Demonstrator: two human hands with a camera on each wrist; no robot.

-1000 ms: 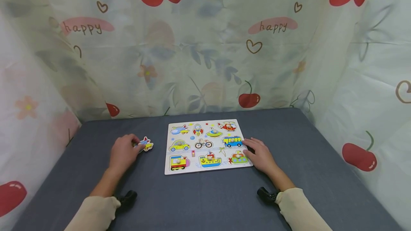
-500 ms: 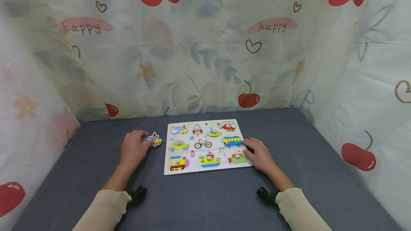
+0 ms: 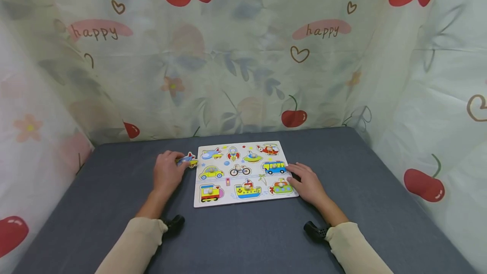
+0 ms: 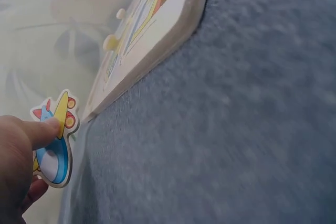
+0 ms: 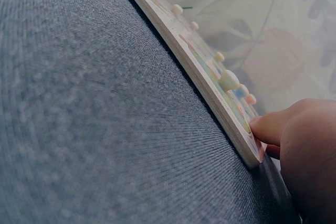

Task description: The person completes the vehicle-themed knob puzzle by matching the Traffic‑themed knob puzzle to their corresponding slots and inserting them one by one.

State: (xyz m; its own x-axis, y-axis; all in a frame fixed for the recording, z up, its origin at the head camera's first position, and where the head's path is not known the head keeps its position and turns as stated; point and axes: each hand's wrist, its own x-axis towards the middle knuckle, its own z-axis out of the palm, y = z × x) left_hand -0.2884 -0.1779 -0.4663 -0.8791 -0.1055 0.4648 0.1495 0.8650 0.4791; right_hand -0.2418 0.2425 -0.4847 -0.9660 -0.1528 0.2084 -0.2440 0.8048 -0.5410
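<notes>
My left hand point(image 3: 167, 173) pinches a wooden airplane puzzle piece point(image 3: 193, 162), blue and yellow with red tail parts, near the upper left edge of the puzzle board point(image 3: 230, 193). In the left wrist view the thumb lies across the face of the airplane piece point(image 4: 62, 153), which is tilted up off the cloth. The board lies flat and holds several knobbed vehicle pieces; its upper left corner shows an airplane picture point(image 3: 211, 154) with no knob visible. My right hand point(image 3: 310, 184) rests on the board's right edge, thumb by the submarine piece point(image 3: 281, 187), fingers by the bus piece point(image 3: 274, 167).
A dark grey cloth point(image 3: 243, 236) covers the table beneath everything. Behind it and at both sides hangs a pale curtain point(image 3: 236, 67) printed with cherries and leaves. Black straps with devices point(image 3: 175, 224) sit at both wrists, below light sleeves.
My left hand has carried the airplane piece rightward and slightly away, from the bare cloth to the board's left edge. The right hand and the board have stayed in place.
</notes>
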